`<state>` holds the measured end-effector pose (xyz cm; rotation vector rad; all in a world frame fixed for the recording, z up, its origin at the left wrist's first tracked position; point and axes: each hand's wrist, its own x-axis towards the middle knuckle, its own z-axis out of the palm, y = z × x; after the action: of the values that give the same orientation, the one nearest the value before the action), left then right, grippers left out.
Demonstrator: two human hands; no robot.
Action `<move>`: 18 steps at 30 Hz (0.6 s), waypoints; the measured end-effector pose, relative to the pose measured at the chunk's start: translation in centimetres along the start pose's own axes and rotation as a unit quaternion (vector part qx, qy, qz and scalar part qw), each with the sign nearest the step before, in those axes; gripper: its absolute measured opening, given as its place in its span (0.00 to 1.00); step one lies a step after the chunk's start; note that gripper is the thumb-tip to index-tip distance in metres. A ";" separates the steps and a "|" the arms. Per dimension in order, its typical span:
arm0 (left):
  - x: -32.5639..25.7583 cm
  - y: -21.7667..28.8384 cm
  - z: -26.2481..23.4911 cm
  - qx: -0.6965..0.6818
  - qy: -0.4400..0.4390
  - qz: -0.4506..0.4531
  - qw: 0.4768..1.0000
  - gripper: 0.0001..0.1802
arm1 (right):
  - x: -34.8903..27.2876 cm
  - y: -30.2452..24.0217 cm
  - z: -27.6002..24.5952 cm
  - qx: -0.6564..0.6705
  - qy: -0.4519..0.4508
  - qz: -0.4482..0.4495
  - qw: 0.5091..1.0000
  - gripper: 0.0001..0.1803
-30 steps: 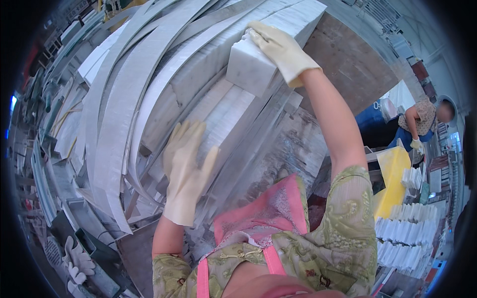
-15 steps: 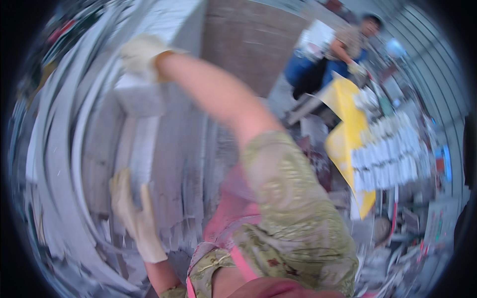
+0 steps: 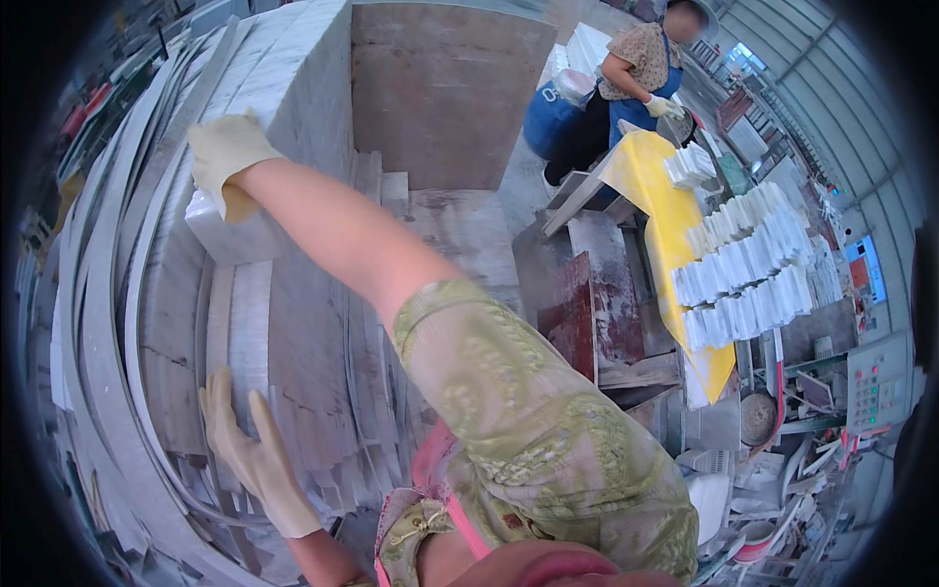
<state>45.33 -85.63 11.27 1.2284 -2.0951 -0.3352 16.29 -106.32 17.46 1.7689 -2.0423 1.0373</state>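
My right hand (image 3: pixel 227 161), in a cream glove, rests across the top of a row of stacked white-grey stone slabs (image 3: pixel 298 83), close to the row's near end. Its fingers bend down on the far side and are partly hidden, so their grip does not show. Lower down, my left hand (image 3: pixel 256 455), also gloved, is stretched out with thumb and fingers apart. It lies beside the lower layer of upright slabs (image 3: pixel 241 323), holding nothing visible. Whether it touches them I cannot tell.
Long thin stone strips (image 3: pixel 108 391) lean at the left. A big brown-grey panel (image 3: pixel 445 93) stands beyond the slabs. At the right, white stone pieces (image 3: pixel 748 259) sit in rows by a yellow sheet (image 3: pixel 653 176). A co-worker (image 3: pixel 641 73) stands at the far right near a blue barrel (image 3: pixel 556 119).
The view has shifted and sharpened from blur. Both hands appear farther left and lower in the picture, keeping about the same places on the slabs. The co-worker is now more upright.
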 end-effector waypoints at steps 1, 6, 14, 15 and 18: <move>0.2 0.3 -0.5 -0.001 -0.002 0.041 0.999 0.21 | 0.1 0.0 0.3 0.011 -0.050 0.011 0.999 0.16; 6.8 3.5 -4.9 0.005 0.038 0.184 0.982 0.20 | 1.0 0.3 -0.5 0.055 -0.116 0.027 0.991 0.19; 19.4 4.7 -2.2 -0.264 -0.210 0.059 0.940 0.26 | -7.0 10.6 -4.7 0.248 0.112 -0.016 0.962 0.21; 18.9 5.1 -2.0 -0.225 -0.215 0.003 0.950 0.25 | -9.4 11.2 -3.8 0.304 0.112 0.039 0.945 0.21; 21.0 7.2 0.6 -0.083 -0.184 -0.012 0.979 0.24 | -13.9 10.1 0.0 0.556 0.020 0.094 0.826 0.35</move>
<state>33.29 -99.68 23.46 1.1608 -2.3045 -0.7848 10.09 -95.58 5.59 1.8776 -1.6456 2.6720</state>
